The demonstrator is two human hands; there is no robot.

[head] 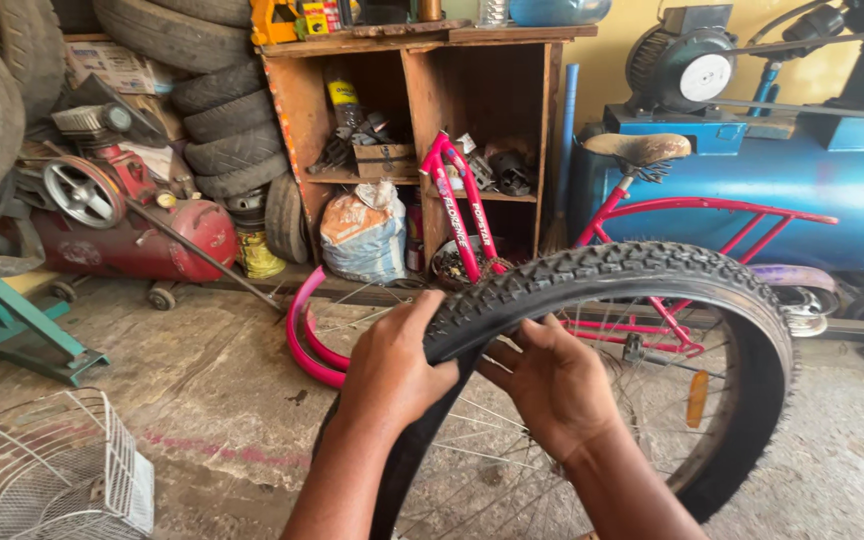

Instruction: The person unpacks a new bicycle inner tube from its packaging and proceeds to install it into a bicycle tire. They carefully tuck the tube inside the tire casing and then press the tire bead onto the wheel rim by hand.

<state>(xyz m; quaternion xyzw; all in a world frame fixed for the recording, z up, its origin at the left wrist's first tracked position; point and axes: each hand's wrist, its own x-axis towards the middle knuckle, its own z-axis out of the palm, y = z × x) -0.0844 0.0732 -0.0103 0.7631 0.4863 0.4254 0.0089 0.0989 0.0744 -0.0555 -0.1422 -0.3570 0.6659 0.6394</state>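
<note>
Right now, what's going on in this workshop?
A person is working on a bicycle wheel with bare hands. The left hand grips the knobby black tyre at its edge, and the right hand holds it close by, over the spokes. A pink bicycle frame stands behind, on the concrete floor.

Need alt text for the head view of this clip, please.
Two bare hands, left hand and right hand, grip a knobby black bicycle tyre on a spoked wheel. Behind stand a pink bicycle frame, a wooden shelf and stacked tyres.
</note>
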